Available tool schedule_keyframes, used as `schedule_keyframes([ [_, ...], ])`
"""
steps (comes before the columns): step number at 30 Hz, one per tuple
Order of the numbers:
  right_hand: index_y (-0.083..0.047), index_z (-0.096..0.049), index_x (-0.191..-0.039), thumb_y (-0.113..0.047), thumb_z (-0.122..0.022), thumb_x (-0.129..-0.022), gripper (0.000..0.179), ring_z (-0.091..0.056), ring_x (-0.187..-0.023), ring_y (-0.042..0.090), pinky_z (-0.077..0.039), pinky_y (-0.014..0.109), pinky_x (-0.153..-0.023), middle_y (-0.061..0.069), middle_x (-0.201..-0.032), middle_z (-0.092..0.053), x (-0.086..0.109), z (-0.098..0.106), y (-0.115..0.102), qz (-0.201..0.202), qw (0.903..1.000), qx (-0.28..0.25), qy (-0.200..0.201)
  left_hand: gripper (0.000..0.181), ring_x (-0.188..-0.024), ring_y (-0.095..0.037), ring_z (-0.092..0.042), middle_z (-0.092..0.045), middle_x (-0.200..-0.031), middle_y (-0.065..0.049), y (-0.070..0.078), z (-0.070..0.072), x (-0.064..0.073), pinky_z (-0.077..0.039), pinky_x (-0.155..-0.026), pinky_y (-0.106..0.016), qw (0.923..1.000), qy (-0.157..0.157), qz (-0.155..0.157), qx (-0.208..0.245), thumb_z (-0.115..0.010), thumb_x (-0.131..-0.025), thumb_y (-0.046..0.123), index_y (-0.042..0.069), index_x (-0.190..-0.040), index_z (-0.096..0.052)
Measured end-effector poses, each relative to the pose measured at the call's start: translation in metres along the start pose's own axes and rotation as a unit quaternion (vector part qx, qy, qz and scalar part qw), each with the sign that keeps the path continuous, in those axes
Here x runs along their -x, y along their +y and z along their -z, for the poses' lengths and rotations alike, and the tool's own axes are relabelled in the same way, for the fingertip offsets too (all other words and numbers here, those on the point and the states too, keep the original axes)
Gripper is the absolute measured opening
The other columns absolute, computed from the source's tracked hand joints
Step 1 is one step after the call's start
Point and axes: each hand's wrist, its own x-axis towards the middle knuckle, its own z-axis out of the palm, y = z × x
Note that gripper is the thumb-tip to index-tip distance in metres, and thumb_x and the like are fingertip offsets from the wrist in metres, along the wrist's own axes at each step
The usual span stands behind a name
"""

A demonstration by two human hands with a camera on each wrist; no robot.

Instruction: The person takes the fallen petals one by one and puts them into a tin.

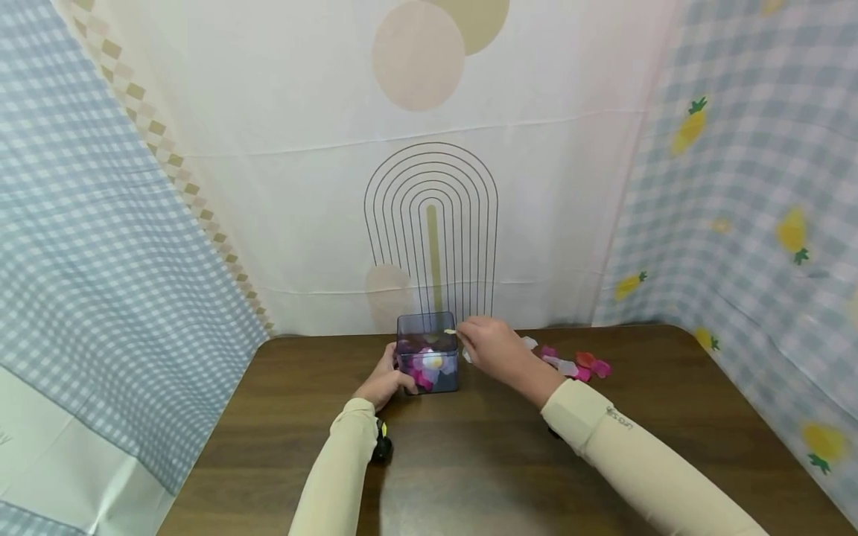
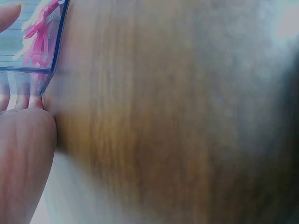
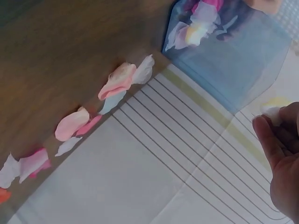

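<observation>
A see-through, bluish open-topped box point(image 1: 410, 326) stands near the table's back edge. Pink, white and pale yellow artificial petals point(image 1: 424, 365) lie inside it. My left hand point(image 1: 382, 381) grips the box from the left, thumb at the front and fingers round the side; in the left wrist view, fingers show through the clear wall point(image 2: 18, 84). Between thumb and fingertips, my right hand point(image 1: 496, 350) pinches a pale yellow-white petal point(image 1: 450, 331) at the box's right rim. The right wrist view shows the pinched petal point(image 3: 271, 111) beside the box wall point(image 3: 233, 79).
Loose pink, white and orange petals point(image 1: 585, 360) lie on the brown wooden table point(image 1: 469, 469), to the right of the box along the back edge. A pale printed cloth point(image 1: 308, 238) hangs right behind the table. Checked cloths point(image 1: 744, 246) hang at both sides.
</observation>
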Motion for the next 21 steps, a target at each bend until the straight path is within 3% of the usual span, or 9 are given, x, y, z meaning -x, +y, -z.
schedule_keyframes([
  [5,-0.007,-0.079,-0.102,-0.009,-0.070,-0.100,0.009,-0.070,-0.085,0.018,-0.062,0.032,-0.078,0.004,-0.091,-0.073,-0.014,-0.008,-0.002,-0.019,0.9991,0.003,-0.038,0.099,-0.126,-0.030,-0.051,-0.044,-0.149,-0.018,-0.001,-0.001,-0.001,-0.044,-0.104,-0.036,1.0000,0.002,0.000,0.007,-0.070,-0.060,-0.008,0.008,-0.150,-0.033],
  [9,-0.007,-0.079,-0.104,-0.012,-0.066,-0.103,0.014,-0.069,-0.086,0.018,-0.061,0.034,-0.080,0.004,-0.093,-0.073,-0.034,-0.022,-0.004,-0.064,0.9921,-0.001,-0.108,0.101,-0.127,-0.030,-0.051,-0.045,-0.150,-0.018,-0.001,-0.001,0.000,-0.042,-0.108,-0.038,0.9999,0.000,0.006,0.012,-0.071,-0.060,-0.007,0.008,-0.152,-0.033],
  [16,-0.004,-0.081,-0.101,-0.012,-0.062,-0.105,0.021,-0.069,-0.082,0.019,-0.059,0.036,-0.077,0.009,-0.099,-0.079,-0.068,-0.046,-0.008,-0.142,0.9569,-0.036,-0.251,0.102,-0.131,-0.031,-0.051,-0.045,-0.152,-0.019,-0.002,0.001,0.000,-0.038,-0.117,-0.045,0.9998,-0.001,0.014,0.014,-0.071,-0.060,-0.008,0.009,-0.152,-0.032],
  [21,-0.006,-0.082,-0.097,-0.013,-0.061,-0.105,0.023,-0.064,-0.072,0.016,-0.055,0.031,-0.067,0.007,-0.091,-0.079,-0.075,-0.052,-0.008,-0.190,0.9367,-0.048,-0.290,0.101,-0.132,-0.032,-0.052,-0.046,-0.152,-0.019,-0.002,0.000,-0.002,-0.037,-0.119,-0.047,0.9998,-0.004,0.012,0.017,-0.070,-0.060,-0.007,0.010,-0.151,-0.031],
])
